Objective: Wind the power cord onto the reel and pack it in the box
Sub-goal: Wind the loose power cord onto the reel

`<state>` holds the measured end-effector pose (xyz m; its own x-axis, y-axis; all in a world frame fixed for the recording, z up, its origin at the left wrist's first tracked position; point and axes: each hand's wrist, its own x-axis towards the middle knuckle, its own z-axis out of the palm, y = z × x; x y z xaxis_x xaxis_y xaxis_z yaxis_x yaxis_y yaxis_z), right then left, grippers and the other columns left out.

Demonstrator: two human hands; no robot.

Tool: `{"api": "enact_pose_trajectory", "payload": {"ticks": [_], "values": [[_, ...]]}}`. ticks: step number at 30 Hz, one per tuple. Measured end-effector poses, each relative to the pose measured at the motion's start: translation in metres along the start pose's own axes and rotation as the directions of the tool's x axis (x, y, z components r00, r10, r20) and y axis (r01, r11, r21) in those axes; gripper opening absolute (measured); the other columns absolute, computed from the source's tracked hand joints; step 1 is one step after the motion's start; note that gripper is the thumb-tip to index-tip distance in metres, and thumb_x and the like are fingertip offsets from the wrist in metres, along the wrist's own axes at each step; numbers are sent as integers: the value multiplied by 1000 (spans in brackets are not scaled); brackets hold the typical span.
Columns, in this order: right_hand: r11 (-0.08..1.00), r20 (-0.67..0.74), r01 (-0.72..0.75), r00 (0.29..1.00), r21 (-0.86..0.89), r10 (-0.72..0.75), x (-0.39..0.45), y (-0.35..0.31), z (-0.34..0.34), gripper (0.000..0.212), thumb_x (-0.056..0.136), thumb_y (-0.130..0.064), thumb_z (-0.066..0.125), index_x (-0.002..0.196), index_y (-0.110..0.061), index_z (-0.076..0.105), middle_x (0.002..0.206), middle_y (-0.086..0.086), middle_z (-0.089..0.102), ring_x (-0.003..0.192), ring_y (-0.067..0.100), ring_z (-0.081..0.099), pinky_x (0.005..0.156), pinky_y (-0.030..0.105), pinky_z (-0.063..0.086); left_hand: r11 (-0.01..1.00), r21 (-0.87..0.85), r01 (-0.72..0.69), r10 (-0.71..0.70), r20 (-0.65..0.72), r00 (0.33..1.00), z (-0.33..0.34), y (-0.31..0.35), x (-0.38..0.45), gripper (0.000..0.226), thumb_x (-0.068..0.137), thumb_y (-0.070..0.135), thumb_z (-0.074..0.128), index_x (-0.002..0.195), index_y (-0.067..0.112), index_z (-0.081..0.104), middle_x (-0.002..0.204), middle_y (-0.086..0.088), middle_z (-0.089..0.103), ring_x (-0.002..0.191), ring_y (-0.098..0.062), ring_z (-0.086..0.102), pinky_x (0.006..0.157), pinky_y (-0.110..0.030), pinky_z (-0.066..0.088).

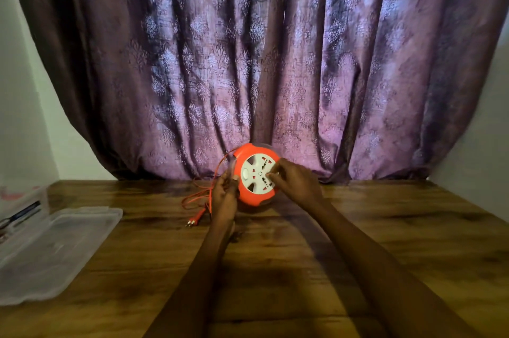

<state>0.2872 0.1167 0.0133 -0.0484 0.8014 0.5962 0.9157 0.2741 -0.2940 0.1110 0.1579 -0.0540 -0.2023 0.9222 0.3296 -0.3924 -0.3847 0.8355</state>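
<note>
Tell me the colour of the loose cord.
Orange-red cord, seen in the head view.

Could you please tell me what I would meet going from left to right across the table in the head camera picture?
Clear plastic box → its flat clear lid → plug on the loose orange cord → left hand → orange reel → right hand.

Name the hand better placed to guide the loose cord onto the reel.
Left. The left hand is at the reel's left edge where the orange cord trails; the right hand is on the white face.
</note>
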Motion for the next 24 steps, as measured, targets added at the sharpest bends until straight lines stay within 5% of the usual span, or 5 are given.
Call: {"api": "enact_pose_trajectory", "payload": {"ticks": [6,10,15,20,24], "values": [[514,324,721,679,-465,-659,10,4,-28,55,84,-13,47,132,-36,61,137,11,58,103,32,63,73,37,50,1000,25,-1,1,18,1000,-7,5,9,32,98,12,58,127,-1,62,80,0,66,64,1,54,59,-16,46],[279,492,813,542,-511,-681,17,-6,-44,63,85,-13,34,136,-44,54,147,15,50,105,31,64,75,36,48,999,51,15,-20,97,995,-5,9,7,26,98,10,58,123,3,64,73,11,70,60,4,58,55,-15,47],[141,524,765,551,-629,-650,20,-7,-46,47,93,-30,56,134,-54,52,133,9,62,95,25,67,79,37,49,999,27,30,-34,155,987,3,13,-3,27,99,10,57,126,7,63,82,-3,66,66,-5,56,61,-22,48],[586,253,461,879,-667,-404,17,-11,-26,64,81,-65,58,140,-42,46,103,5,74,92,29,68,81,38,45,1000,8,8,-9,127,992,15,8,-15,24,98,9,58,122,5,58,80,-7,56,57,-1,49,50,-16,40],[967,-3,-180,983,-179,183,12,-28,-6,79,64,-80,59,127,-32,50,114,9,71,105,33,67,85,40,49,1000,-26,16,-14,97,995,21,6,-19,22,98,9,58,121,11,59,84,6,67,63,-3,56,54,-22,44]]}}
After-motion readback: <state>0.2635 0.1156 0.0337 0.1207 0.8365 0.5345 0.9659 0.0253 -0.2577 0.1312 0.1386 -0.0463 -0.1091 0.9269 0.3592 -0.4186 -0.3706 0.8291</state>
